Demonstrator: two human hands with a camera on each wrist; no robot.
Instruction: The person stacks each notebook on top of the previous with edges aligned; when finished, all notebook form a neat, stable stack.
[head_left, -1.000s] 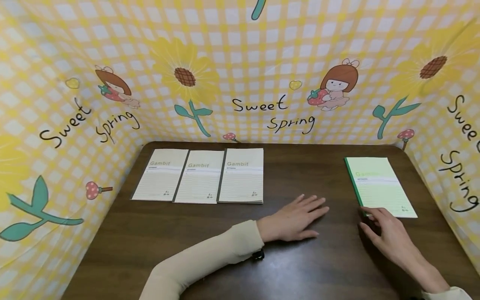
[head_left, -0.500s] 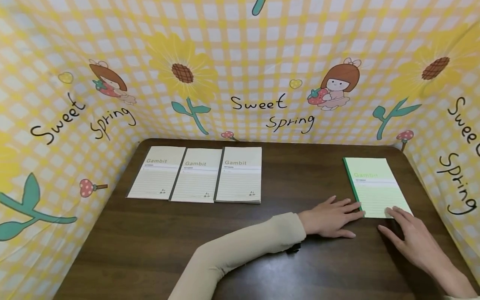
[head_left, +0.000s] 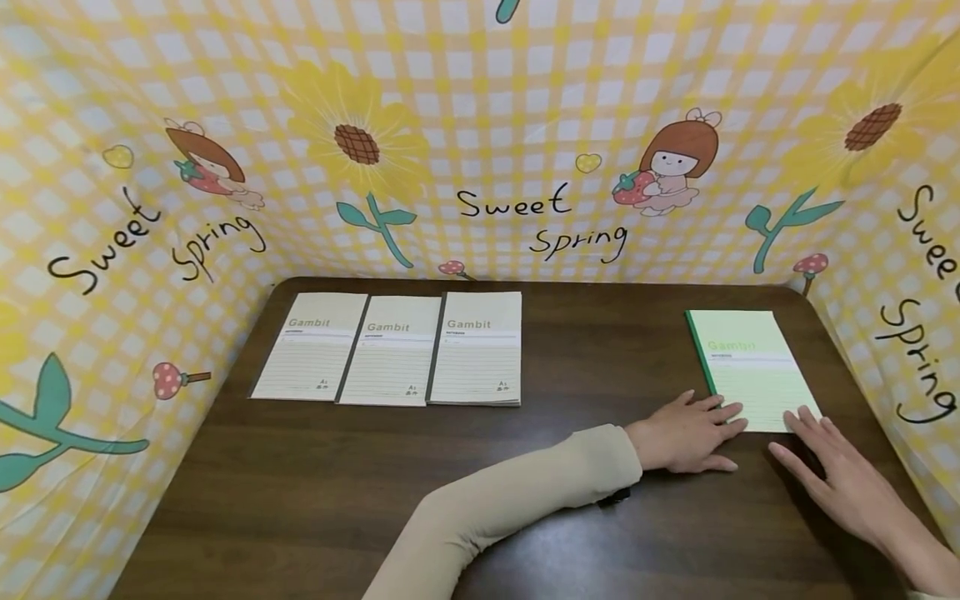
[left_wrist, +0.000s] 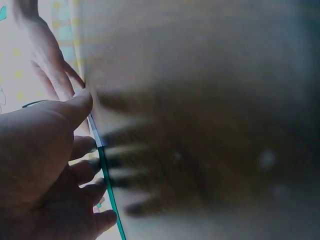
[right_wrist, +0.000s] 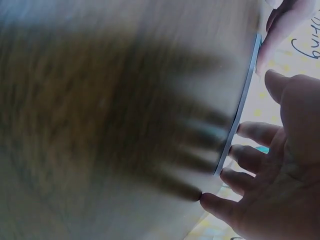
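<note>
A light green notebook [head_left: 750,354] with a dark green spine lies on the right part of the table, its cover printed "Gambit". My left hand [head_left: 690,435] reaches across, fingers spread, fingertips on the notebook's lower left corner. On the lower right corner rest the fingertips of my right hand [head_left: 843,471], the thumb held apart from them. In the left wrist view the green spine [left_wrist: 111,195] runs beside the left fingertips. The right wrist view has the notebook's thin edge [right_wrist: 240,105] along the right fingertips. Neither hand grips it.
Three pale notebooks with dark spines, a left one [head_left: 309,346], a middle one [head_left: 390,350] and a right one [head_left: 476,348], lie side by side at the back left of the brown table [head_left: 337,475]. Patterned cloth [head_left: 510,108] walls the back and sides.
My left hand has moved right from the bare table onto the notebook's lower left corner. My right hand has shifted from that corner to the lower right one. The view has turned slightly.
</note>
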